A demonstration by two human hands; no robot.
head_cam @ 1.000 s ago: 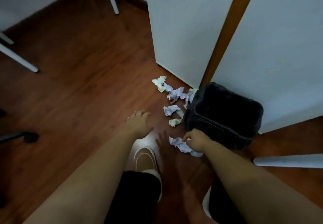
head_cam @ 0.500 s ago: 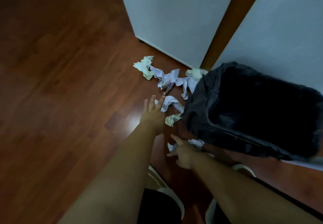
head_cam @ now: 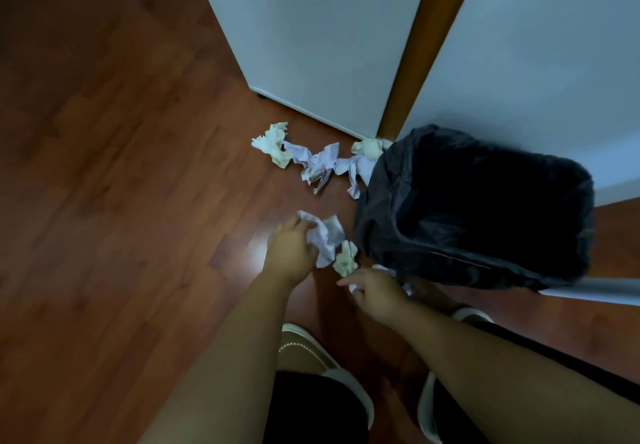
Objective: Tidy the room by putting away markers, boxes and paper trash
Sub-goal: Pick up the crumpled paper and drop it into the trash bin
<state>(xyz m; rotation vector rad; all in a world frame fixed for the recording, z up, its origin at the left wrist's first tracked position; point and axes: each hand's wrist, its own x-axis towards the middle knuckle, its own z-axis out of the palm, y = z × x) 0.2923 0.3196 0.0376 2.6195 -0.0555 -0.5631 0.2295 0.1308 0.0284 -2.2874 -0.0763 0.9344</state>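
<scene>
Paper trash lies scattered on a dark wooden floor, seen from above by a person crouching over it. Furthest left, a pale crumpled wad sits near the base of a white cabinet, touching a white crumpled sheet and another white scrap that runs up to the side of a bin lined with a black bag. A small cream ball is wedged between the cabinet corner and the bin.

Nearer the person, the left hand reaches forward, fingers curled round the edge of a large crumpled paper on the floor. Just right of it lies a small cream wad, loose and close to the bin's foot. The right hand is low beside the bin, fingers curled over a white scrap that is mostly hidden beneath it; a firm grip cannot be confirmed.

Likely risks: the loosely bunched paper may slip from a partial grasp when lifted, the small wad could be nudged under the bin, and a brushing forearm may tip or shift the light bin
</scene>
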